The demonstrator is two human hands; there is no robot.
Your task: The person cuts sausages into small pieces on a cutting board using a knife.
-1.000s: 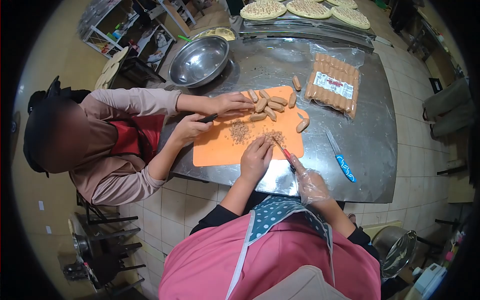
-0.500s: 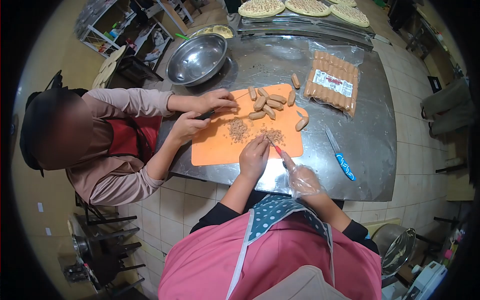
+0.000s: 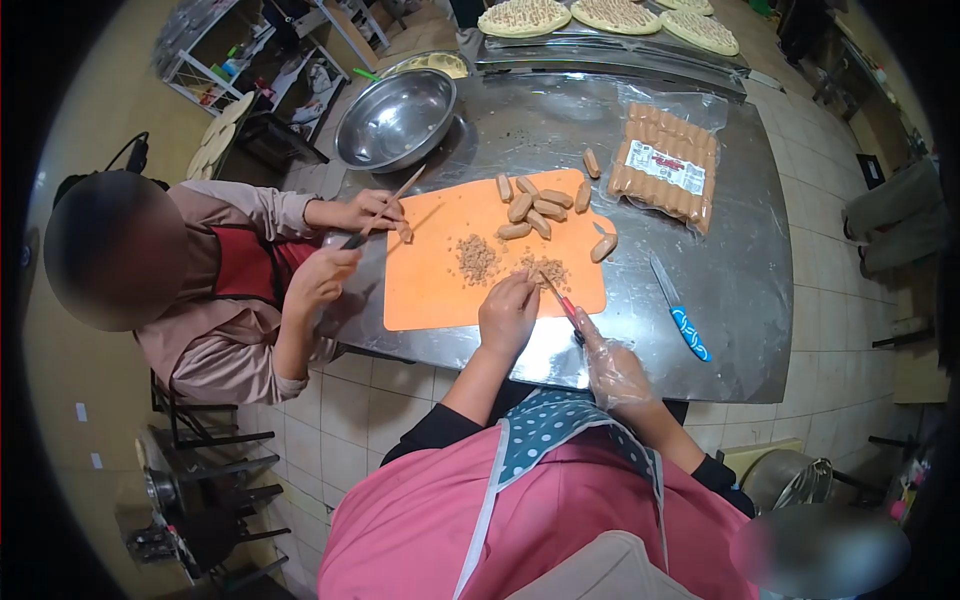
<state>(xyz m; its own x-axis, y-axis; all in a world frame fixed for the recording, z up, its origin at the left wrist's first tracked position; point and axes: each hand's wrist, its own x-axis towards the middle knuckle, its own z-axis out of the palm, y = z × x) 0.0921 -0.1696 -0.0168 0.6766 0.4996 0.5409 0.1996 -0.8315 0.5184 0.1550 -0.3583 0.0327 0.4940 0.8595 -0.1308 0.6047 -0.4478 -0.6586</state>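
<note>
My right hand (image 3: 613, 370), in a clear plastic glove, is closed round the red handle of a knife (image 3: 566, 303). The blade reaches into a pile of chopped sausage (image 3: 549, 270) on an orange cutting board (image 3: 430, 300). Bare and with its fingers drawn together, my left hand (image 3: 508, 318) rests at the near edge of that pile; what it pinches is hidden. A second chopped pile (image 3: 477, 259) lies to the left. Several whole sausages (image 3: 519, 207) are grouped at the board's far side, and one sausage (image 3: 604, 248) lies by the board's handle hole.
At the left, a co-worker (image 3: 250, 240) holds a knife (image 3: 392, 208) above the board. A blue-handled knife (image 3: 680, 310) lies on the metal table (image 3: 740, 330) at right, beyond it a sausage pack (image 3: 662, 165). A steel bowl (image 3: 395, 120) stands far left. Another person's head (image 3: 820, 550) shows lower right.
My right hand and knife have shifted slightly right, while my left hand has stayed put. The co-worker's hands have drawn back left with the knife raised. A head has appeared at lower right.
</note>
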